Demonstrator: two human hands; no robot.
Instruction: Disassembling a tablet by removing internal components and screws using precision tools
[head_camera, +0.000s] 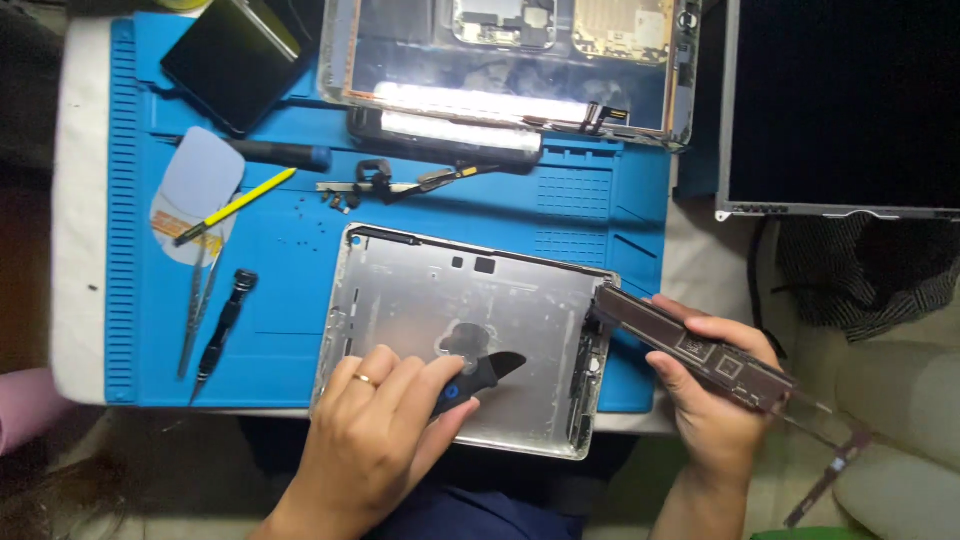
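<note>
On the blue mat's near edge lies a silver tablet shell; the left hand pinches a black pry tool on it, the right hand grips a circuit board off its right edge

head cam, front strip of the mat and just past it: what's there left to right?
tweezers → black screwdriver → left hand → black pry tool, held in that hand over the empty silver tablet shell → right hand gripping the long logic board.
</note>
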